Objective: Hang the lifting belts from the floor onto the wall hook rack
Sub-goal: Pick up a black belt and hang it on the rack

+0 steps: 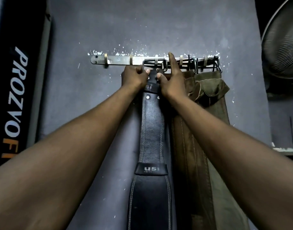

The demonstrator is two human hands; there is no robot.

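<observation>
By the curled left hand (134, 78), left of centre, the black belt (150, 130) is gripped at its buckle (149, 60), just below the hook rack (119, 59). The strap is pinched by the right hand (172, 83), forefinger stretched over the rail. If released before the buckle is seated, the belt could be dropped; the brown belts (188, 146) at right could be knocked loose.

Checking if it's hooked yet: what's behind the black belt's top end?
The rack bar shows behind the buckle of the black belt, with a pale hook crossing it. The left hand and right hand cover the strap below, so its seating is hidden.
</observation>
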